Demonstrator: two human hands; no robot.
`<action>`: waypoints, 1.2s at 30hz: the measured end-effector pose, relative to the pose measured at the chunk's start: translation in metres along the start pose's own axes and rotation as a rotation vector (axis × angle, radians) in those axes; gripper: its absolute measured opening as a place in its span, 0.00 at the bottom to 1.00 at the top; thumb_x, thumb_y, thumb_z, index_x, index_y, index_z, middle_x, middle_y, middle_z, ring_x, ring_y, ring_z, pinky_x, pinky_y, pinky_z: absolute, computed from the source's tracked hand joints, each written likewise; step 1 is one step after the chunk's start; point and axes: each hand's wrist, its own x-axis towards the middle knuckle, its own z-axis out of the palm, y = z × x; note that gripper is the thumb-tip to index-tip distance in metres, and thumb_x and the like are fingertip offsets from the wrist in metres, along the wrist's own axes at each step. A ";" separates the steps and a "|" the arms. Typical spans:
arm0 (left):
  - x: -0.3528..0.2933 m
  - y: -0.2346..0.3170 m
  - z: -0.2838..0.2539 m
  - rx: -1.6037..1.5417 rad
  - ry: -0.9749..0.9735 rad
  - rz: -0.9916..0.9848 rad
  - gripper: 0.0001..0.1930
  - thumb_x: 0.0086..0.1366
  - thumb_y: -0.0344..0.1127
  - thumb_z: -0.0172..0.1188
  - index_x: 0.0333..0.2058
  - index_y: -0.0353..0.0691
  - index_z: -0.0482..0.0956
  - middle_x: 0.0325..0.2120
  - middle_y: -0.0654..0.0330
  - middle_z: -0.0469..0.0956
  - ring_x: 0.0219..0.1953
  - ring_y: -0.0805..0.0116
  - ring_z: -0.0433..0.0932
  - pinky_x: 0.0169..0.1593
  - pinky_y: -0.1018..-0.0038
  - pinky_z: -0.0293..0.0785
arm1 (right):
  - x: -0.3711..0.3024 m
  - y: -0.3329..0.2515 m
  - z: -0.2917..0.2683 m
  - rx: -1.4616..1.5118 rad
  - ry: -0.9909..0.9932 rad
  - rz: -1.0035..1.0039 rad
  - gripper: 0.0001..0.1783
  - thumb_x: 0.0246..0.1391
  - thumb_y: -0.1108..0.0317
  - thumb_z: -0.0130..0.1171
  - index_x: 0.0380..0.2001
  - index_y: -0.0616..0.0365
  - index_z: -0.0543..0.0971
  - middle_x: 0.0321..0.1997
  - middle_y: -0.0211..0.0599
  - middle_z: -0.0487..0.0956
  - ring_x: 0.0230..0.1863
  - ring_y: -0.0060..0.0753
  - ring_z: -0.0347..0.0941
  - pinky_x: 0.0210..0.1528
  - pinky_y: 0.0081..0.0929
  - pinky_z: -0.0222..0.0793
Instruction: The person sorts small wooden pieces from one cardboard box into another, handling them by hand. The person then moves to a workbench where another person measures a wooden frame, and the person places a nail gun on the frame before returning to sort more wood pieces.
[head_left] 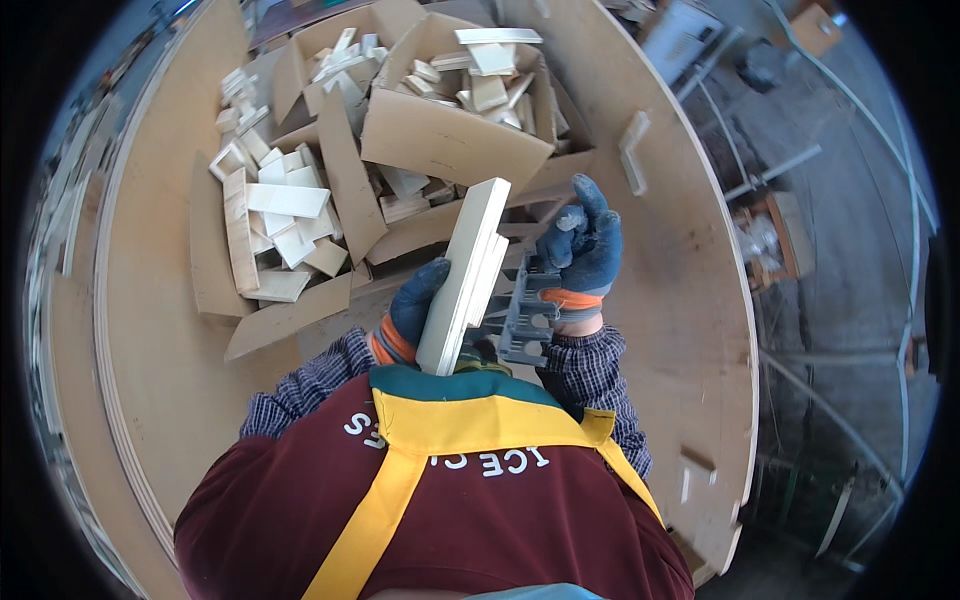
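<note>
My left hand (415, 305), in a blue glove with an orange cuff, is closed around the edge of a pale wooden board (465, 270) with a stepped side. The board stands tilted in front of my chest. To its right is my gloved right hand (588, 240), one finger pointing up and the others curled together; whatever is between them cannot be made out. A grey plastic slotted bracket (527, 315) lies in front of my right wrist; whether the hand touches it is unclear. Part of a green object (485, 358) shows low behind the board.
Open cardboard boxes (450, 135) filled with wooden offcuts (290, 200) stand ahead and to the left, inside a large plywood-walled bin (690, 250). A short wooden strip (633, 152) sits on the right wall. Beyond it are metal tubes (775, 172) and a small carton (790, 235).
</note>
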 end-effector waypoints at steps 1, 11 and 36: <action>0.007 0.001 -0.001 0.020 0.030 0.013 0.29 0.64 0.55 0.53 0.55 0.38 0.72 0.39 0.51 0.81 0.43 0.55 0.81 0.49 0.58 0.78 | 0.012 0.005 -0.005 -0.067 0.013 0.019 0.22 0.67 0.59 0.43 0.56 0.61 0.71 0.28 0.27 0.77 0.15 0.14 0.60 0.14 0.12 0.54; 0.062 0.012 -0.004 0.291 0.245 -0.002 0.32 0.67 0.54 0.48 0.61 0.36 0.62 0.48 0.47 0.74 0.45 0.54 0.78 0.49 0.61 0.78 | 0.003 0.031 -0.084 -0.392 -0.063 0.354 0.19 0.56 0.68 0.62 0.51 0.58 0.77 0.48 0.33 0.79 0.47 0.23 0.74 0.51 0.24 0.73; 0.061 0.019 -0.014 0.501 0.213 -0.384 0.24 0.65 0.51 0.57 0.51 0.40 0.73 0.39 0.54 0.78 0.39 0.59 0.79 0.44 0.66 0.78 | -0.579 -0.080 -0.276 -0.077 1.879 -0.513 0.13 0.59 0.48 0.48 0.26 0.41 0.71 0.23 0.27 0.66 0.24 0.31 0.62 0.25 0.41 0.59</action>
